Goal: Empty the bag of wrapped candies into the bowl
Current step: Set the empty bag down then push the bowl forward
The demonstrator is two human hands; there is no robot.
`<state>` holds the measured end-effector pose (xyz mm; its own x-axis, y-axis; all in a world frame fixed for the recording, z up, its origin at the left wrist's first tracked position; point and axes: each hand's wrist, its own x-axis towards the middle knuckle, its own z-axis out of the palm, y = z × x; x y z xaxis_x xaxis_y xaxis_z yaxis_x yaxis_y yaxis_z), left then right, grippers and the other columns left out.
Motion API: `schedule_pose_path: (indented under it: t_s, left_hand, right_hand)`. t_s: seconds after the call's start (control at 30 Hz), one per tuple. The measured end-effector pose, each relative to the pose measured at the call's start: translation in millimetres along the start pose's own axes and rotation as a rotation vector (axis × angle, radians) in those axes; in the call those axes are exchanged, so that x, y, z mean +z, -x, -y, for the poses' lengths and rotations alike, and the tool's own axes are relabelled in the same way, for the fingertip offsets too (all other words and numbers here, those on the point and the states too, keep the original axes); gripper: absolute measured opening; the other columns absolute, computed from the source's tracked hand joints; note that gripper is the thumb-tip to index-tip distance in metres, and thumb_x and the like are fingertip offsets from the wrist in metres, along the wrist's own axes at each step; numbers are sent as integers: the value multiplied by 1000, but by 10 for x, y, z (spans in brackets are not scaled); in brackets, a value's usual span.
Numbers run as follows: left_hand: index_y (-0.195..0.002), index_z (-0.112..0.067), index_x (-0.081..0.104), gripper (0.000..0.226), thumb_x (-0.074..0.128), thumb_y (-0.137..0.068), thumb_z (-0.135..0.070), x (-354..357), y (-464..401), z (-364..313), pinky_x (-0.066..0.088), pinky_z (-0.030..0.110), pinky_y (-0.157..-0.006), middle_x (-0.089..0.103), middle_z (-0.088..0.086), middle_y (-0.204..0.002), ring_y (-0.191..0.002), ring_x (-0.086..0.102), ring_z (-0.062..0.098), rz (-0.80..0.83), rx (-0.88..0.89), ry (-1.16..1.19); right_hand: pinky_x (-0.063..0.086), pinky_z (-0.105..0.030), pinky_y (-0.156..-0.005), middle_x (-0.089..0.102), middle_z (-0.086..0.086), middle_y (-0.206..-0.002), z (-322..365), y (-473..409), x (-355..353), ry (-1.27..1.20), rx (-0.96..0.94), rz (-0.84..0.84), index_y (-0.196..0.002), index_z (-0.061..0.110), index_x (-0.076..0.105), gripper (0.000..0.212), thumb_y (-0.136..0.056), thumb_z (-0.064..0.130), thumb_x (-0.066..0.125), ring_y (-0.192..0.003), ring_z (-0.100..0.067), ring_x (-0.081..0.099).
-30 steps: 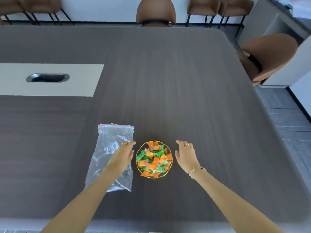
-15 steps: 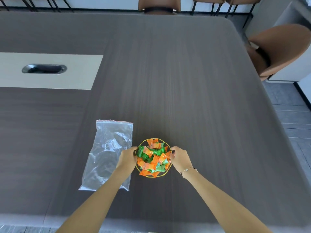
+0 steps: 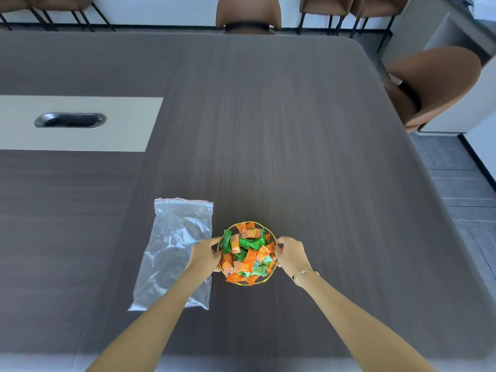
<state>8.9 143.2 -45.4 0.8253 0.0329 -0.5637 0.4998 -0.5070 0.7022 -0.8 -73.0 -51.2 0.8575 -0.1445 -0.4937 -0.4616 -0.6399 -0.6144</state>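
A small clear bowl with a gold rim (image 3: 254, 283) stands on the dark table, heaped with orange and green wrapped candies (image 3: 248, 253). My left hand (image 3: 205, 253) grips the bowl's left side and my right hand (image 3: 291, 253) grips its right side. A clear zip bag (image 3: 174, 237) lies flat and empty on the table just left of the bowl, partly under my left forearm.
The dark wood table (image 3: 295, 143) has a beige inset panel (image 3: 128, 124) with a metal cable slot (image 3: 70, 120) at the far left. Brown chairs stand at the far edge (image 3: 248, 12) and the right edge (image 3: 434, 84).
Both hands moved inward from beside the bowl and closed on its two sides. The bag lies where it was.
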Motion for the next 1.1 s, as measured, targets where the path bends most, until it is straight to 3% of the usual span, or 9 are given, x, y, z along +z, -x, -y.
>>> schedule_pose_path:
  t_s: [0.13, 0.3, 0.4, 0.6, 0.77, 0.9, 1.0, 1.1]
  left_hand:
    - [-127, -11, 61, 43, 50, -90, 6, -148, 50, -239, 61, 21, -51, 68, 28, -82, -54, 68, 16, 14, 62, -27]
    - [-120, -11, 65, 39, 50, -89, 4, -323, 72, -642, 60, 20, -49, 61, 1, -51, -47, 67, 11, 14, 123, -29]
    - [-115, -13, 69, 32, 55, -89, -3, -409, 3, -907, 55, 14, -44, 58, -9, -37, -42, 66, 6, 7, 162, -36]
    - [-119, -12, 67, 34, 56, -88, -3, -560, -348, -1467, 59, 15, -50, 64, 6, -68, -47, 68, 9, -5, 194, -44]
    - [-124, -8, 63, 37, 55, -89, 2, -645, -870, -1973, 58, 25, -63, 67, 16, -88, -83, 74, 39, -28, 177, -44]
    - [-125, -10, 62, 35, 58, -91, -3, -649, -1418, -2310, 57, 26, -65, 69, 14, -90, -82, 75, 34, -35, 146, -49]
    - [-125, -10, 62, 36, 57, -90, -2, -653, -1885, -2537, 58, 25, -62, 69, 16, -91, -80, 75, 34, -28, 130, -50]
    - [-124, -8, 63, 36, 55, -90, 1, -645, -2320, -2748, 59, 21, -55, 68, 20, -102, -66, 73, 20, -40, 158, -40]
  right_hand:
    - [58, -45, -68, 69, -26, -88, 142, -15, -184, -28, -23, -15, -86, -7, 64, 24, -90, 5, 42, -77, -42, 69]
    - [58, -38, -63, 70, -28, -89, 381, -69, -482, -62, -45, -39, -88, -9, 63, 24, -90, 2, 42, -72, -38, 71]
    - [54, -24, -52, 71, -24, -90, 524, -173, -678, -55, -51, -49, -91, -6, 65, 26, -92, 4, 41, -72, -34, 73]
    - [44, -14, -43, 72, -21, -94, 824, -583, -1081, -47, -86, -74, -94, -3, 66, 28, -93, 5, 40, -59, -24, 67]
    - [43, -14, -45, 69, -17, -89, 1115, -1131, -1408, -33, -98, -69, -99, -4, 65, 28, -95, 6, 39, -62, -24, 67]
    - [44, -15, -45, 71, -22, -94, 1305, -1715, -1637, -30, -101, -83, -99, -4, 64, 28, -94, 5, 38, -76, -31, 73]
    - [42, -15, -43, 70, -23, -95, 1405, -2220, -1750, -10, -99, -74, -97, -6, 64, 28, -94, 4, 38, -73, -31, 72]
    - [49, -26, -48, 70, -25, -93, 1507, -2723, -1806, 17, -100, -95, -92, -10, 62, 28, -92, 4, 38, -77, -37, 72]
